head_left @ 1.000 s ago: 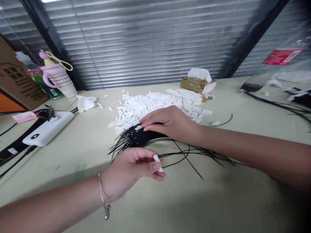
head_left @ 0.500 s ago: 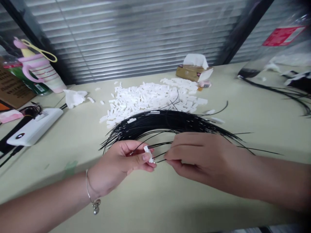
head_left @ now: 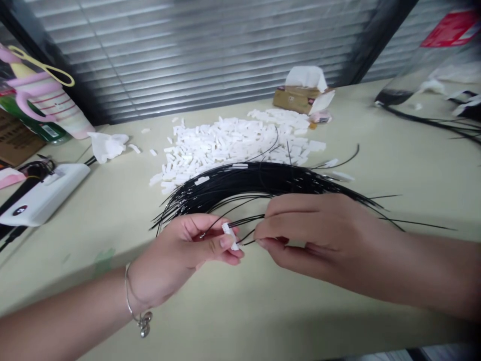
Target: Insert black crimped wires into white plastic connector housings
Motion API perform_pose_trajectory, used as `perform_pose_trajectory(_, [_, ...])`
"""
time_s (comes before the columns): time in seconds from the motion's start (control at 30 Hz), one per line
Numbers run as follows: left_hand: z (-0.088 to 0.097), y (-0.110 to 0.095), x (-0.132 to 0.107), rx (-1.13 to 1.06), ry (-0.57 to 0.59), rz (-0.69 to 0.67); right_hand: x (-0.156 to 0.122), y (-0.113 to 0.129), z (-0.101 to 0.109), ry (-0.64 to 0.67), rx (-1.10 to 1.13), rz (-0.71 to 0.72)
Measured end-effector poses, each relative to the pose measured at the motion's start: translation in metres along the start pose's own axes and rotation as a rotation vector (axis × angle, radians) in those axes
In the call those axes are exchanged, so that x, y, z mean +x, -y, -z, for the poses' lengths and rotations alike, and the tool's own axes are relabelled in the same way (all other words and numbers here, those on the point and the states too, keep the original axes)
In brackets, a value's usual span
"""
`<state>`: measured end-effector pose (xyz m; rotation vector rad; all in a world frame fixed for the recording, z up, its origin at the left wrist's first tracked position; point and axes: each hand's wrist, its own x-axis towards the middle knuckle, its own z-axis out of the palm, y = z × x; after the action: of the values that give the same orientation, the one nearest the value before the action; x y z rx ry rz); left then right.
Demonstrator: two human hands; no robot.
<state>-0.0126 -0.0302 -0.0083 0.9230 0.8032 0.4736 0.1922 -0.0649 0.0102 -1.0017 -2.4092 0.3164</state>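
Between thumb and fingers, my left hand [head_left: 191,248] pinches a small white connector housing [head_left: 230,235]. Several thin black wires [head_left: 246,220] run from the housing toward my right hand [head_left: 311,235], whose fingertips are closed on a wire close to the housing's lower end. The tip of that wire sits beside the housing; whether it is inside cannot be made out. Another loose wire with a metal terminal [head_left: 203,235] crosses over my left fingers. Just behind both hands lies a thick curved bundle of black wires [head_left: 240,183], with a few white housings on top.
A heap of white housings [head_left: 221,145] spreads behind the bundle. Farther back stands a tissue pack [head_left: 293,99]. On the left are a pink-handled cup [head_left: 56,103], a crumpled tissue [head_left: 108,145] and a white device with cables [head_left: 47,193]. A large clear bottle [head_left: 417,70] lies at right.
The view has shifted slightly. Both hands keep their grips, and the wire in my right fingers still reaches the lower end of the housing.
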Motion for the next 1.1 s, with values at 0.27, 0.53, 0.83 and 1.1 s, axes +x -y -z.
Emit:
perform_pose_trajectory(0.27, [0.001, 0.001, -0.001, 0.046, 0.012, -0.011, 0.002, 0.000, 0.000, 0.053, 0.036, -0.016])
perform_pose_trajectory(0.53, [-0.001, 0.000, 0.001, 0.055, -0.009, -0.005, 0.001, -0.001, 0.000, 0.066, 0.025, -0.005])
perform_pose_trajectory(0.83, [-0.001, 0.001, 0.001, 0.052, 0.029, -0.029, 0.003, -0.001, -0.003, 0.062, 0.014, -0.014])
perform_pose_trajectory(1.1, [0.000, 0.004, 0.001, 0.101, 0.027, -0.054, 0.001, 0.006, -0.005, 0.129, 0.000, -0.003])
